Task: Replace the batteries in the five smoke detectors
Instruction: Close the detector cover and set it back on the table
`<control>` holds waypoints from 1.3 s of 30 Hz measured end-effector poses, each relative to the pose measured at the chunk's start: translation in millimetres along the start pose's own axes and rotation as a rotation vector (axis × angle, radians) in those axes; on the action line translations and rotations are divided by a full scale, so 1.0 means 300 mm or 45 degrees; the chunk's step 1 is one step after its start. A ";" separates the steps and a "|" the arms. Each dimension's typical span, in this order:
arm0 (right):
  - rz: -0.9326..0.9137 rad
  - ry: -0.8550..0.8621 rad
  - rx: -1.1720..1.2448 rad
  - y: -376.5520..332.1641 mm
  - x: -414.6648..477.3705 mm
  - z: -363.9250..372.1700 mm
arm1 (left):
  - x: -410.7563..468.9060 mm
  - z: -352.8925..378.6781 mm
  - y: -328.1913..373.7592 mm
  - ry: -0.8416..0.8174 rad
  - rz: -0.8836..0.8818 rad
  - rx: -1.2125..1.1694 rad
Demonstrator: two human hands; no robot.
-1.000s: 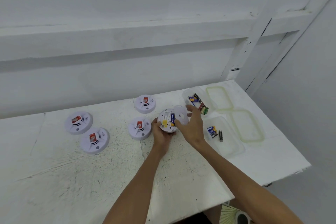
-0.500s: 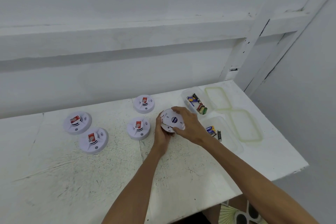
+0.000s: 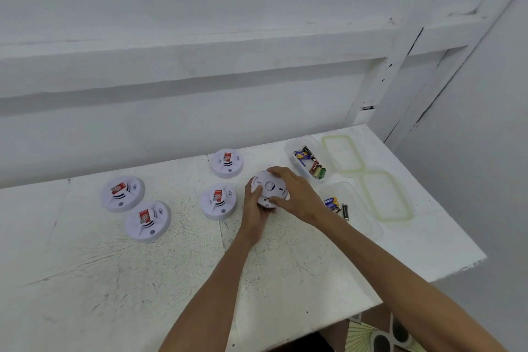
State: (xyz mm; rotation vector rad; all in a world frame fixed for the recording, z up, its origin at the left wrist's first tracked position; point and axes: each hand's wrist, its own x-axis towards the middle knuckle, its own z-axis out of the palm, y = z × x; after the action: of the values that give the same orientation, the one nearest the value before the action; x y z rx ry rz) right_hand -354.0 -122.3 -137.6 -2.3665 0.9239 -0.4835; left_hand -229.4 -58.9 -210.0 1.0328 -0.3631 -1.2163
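Detector (image 3: 268, 187) near back edge of table (image 3: 114, 280) is capped again, batt. hidden; L hand (image 3: 255, 208) grips rim, R hand (image 3: 297, 197) clasps top, so unit prob. done.

We see soft, even, cool daylight-white light, with no lamp or window in view and no glare anywhere. Shadows stay faint: a grey band under the wall ledge (image 3: 200, 63) and a thin rim beneath each smoke detector (image 3: 147, 220) on the table (image 3: 85, 280). The wide lens bends and tilts straight lines toward the edges. Detail is slightly soft throughout, and the batteries (image 3: 310, 163) carry labels we cannot read.
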 end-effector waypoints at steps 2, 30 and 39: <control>0.030 0.016 0.050 0.006 0.001 -0.010 | 0.002 0.000 -0.007 0.006 0.025 0.028; 0.274 0.406 0.185 0.017 -0.040 0.090 | -0.005 0.002 -0.008 0.033 0.049 0.140; 1.039 0.350 1.114 0.020 0.025 0.130 | -0.002 0.001 0.007 0.017 0.018 0.112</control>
State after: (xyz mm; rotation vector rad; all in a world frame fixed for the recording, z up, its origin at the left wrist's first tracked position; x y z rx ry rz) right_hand -332.2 -117.2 -170.9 -1.0438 1.3378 -0.6847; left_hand -228.5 -58.4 -207.9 1.1120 -0.4157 -1.1887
